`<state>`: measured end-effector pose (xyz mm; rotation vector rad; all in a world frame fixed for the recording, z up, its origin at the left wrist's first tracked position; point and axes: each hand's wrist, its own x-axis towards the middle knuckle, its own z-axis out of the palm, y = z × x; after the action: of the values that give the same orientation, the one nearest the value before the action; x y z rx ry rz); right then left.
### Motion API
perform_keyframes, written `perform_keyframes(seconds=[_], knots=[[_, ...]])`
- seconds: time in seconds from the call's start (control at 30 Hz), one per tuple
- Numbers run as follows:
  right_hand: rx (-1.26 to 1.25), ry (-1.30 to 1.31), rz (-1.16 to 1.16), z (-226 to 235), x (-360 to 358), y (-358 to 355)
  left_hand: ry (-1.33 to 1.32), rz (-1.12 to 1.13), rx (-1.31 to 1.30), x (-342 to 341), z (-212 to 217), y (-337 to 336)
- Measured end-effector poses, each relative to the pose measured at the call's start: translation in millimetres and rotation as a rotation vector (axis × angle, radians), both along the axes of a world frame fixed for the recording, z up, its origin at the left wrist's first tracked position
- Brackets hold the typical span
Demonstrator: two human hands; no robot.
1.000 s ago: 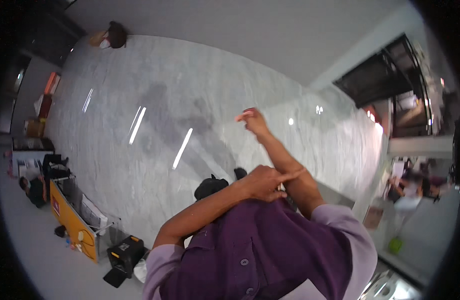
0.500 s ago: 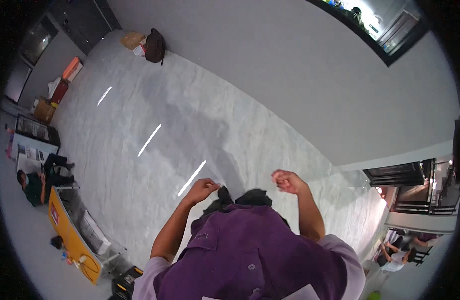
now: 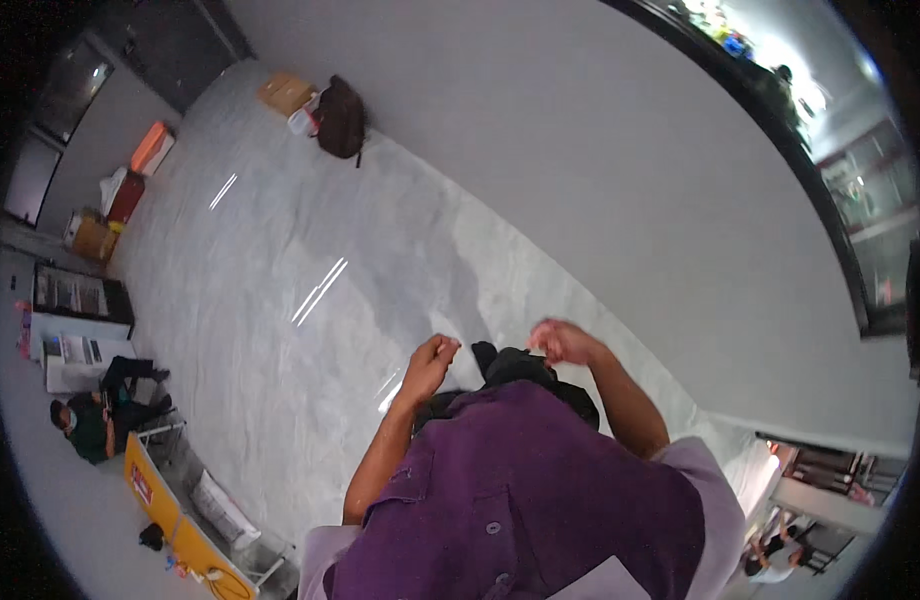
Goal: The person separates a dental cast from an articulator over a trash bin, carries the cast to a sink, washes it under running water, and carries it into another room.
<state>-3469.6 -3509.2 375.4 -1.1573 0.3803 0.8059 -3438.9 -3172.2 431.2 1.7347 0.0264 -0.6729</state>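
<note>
My left hand point(image 3: 430, 368) is held in front of my body, above the grey floor. Its fingers are curled in with the tips near the thumb, and no object shows in them. Across from it, my right hand point(image 3: 563, 342) hangs in the air over my dark trousers and shoes. Motion smears its bent fingers, and I cannot make out anything held. The hands are apart and touch nothing that I can see. Below them is my purple button-front top point(image 3: 540, 460) with pale sleeves.
A grey wall point(image 3: 600, 180) runs along the right, with a dark-framed window above. A brown backpack point(image 3: 340, 118) and cardboard box point(image 3: 286, 92) stand against it. At left, a person point(image 3: 92, 425) sits by a yellow-topped table point(image 3: 170, 510); boxes line the far left wall.
My view has shifted forward and turned, so the backpack and the table sit lower and farther right. Both hands have risen a little, and the right has moved inward.
</note>
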Motion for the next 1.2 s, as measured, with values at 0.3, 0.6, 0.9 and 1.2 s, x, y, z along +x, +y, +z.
perform_keyframes(seconds=[0.3, 0.6, 0.9, 1.2], knots=[[-0.221, -0.281, 0.338, 105.9, 438.8, 232.0, 0.236, 0.477, -0.336, 266.3, 8.8, 150.3], [-0.095, -0.094, 0.721, 87.4, 637.6, 382.0, 0.324, 0.58, -0.488, 569.2, 0.2, 337.5], [-0.127, -0.052, 0.234, 63.6, 928.1, 527.9, 0.36, 0.51, -0.561, 897.3, 12.5, 471.6], [0.028, -0.262, 0.395, 118.9, 1306.0, 782.1, 0.313, 0.933, -0.975, 1148.6, 41.0, 668.6]])
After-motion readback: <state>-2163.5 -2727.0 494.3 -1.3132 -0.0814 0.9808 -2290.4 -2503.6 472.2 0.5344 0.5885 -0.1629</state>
